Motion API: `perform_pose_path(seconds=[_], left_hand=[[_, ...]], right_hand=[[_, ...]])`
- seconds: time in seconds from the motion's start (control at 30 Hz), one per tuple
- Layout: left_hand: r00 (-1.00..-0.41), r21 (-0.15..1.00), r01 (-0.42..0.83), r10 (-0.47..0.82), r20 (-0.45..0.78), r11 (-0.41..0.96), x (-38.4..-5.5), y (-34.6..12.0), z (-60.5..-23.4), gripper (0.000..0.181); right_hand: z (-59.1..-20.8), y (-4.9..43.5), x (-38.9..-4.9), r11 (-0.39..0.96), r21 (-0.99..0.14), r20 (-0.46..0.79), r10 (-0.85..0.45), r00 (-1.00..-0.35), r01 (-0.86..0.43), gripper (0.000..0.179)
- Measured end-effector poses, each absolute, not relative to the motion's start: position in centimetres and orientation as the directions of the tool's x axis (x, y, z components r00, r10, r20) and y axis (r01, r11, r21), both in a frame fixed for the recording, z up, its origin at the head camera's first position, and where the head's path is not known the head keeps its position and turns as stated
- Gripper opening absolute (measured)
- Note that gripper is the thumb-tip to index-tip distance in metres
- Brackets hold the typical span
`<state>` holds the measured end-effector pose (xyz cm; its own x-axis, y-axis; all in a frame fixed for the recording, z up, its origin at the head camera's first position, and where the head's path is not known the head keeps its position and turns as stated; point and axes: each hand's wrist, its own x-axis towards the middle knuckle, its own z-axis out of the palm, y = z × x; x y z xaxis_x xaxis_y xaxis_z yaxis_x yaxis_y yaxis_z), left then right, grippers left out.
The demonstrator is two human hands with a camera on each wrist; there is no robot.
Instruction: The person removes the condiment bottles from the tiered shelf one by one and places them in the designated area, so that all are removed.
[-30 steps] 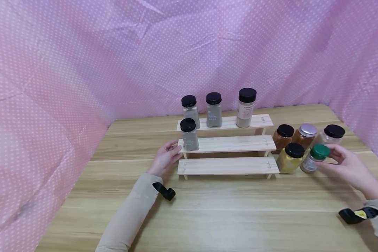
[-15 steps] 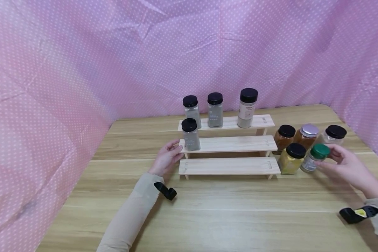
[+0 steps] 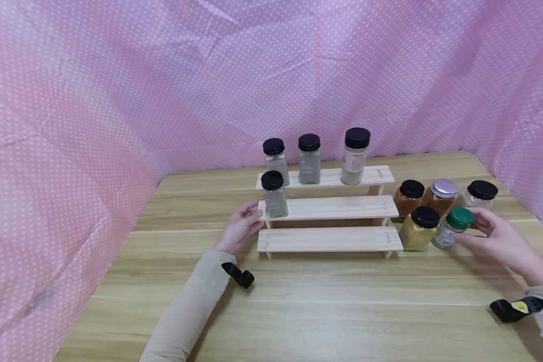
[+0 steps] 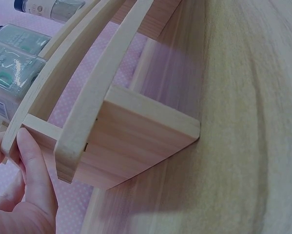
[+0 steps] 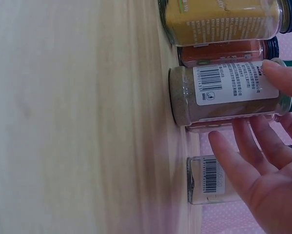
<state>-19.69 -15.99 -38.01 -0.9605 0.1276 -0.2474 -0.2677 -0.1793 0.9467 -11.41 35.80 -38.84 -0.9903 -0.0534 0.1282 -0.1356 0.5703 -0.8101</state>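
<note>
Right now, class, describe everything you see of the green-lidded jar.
The jar is clear and cylindrical, glass or plastic, with a green lid on and brownish powder inside. Its white label carries a barcode and print. It stands upright on the table, right of the yellow jar. The right grip holds it near the lid, thumb on the label.

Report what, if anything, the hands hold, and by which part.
Left hand pinches the middle shelf by its left end. Right hand holds the green-capped jar by its upper body, just below the cap.
</note>
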Motion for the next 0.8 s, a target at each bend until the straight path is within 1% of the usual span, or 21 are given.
perform_pose_path(seconds=[0.23, 0.37, 0.47, 0.53, 0.6, 0.67, 0.8], left_hand=[[-0.961, 0.945, -0.267, 0.127, -0.246, -0.189, -19.7, -16.0, -38.2, 0.048], [-0.963, 0.942, -0.260, 0.128, -0.237, -0.213, -19.7, -15.9, -38.2, 0.048], [-0.963, 0.938, -0.261, 0.133, -0.235, -0.228, -19.7, -15.7, -38.1, 0.048], [-0.962, 0.937, -0.264, 0.134, -0.238, -0.228, -19.8, -15.7, -38.1, 0.048], [-0.961, 0.936, -0.267, 0.130, -0.242, -0.229, -19.8, -15.7, -38.1, 0.048], [-0.962, 0.937, -0.267, 0.125, -0.244, -0.226, -19.7, -15.7, -38.1, 0.048], [-0.963, 0.938, -0.264, 0.115, -0.244, -0.224, -19.7, -15.8, -38.0, 0.048]], right_hand=[[-38.8, 36.3, -11.2, 0.460, -0.859, 0.205, -0.099, -0.974, -0.227, 0.069], [-38.4, 36.8, -10.9, 0.390, -0.877, 0.252, -0.124, -0.960, -0.281, 0.072], [-38.9, 38.2, -11.0, 0.254, -0.911, 0.296, -0.146, -0.944, -0.325, 0.069], [-39.8, 39.5, -11.3, 0.190, -0.909, 0.350, -0.137, -0.927, -0.371, 0.070], [-41.0, 41.0, -11.8, 0.092, -0.900, 0.416, -0.117, -0.902, -0.426, 0.070], [-42.1, 42.4, -12.4, 0.026, -0.878, 0.474, -0.095, -0.875, -0.478, 0.071], [-42.9, 43.8, -13.2, -0.117, -0.837, 0.544, -0.062, -0.837, -0.535, 0.071]])
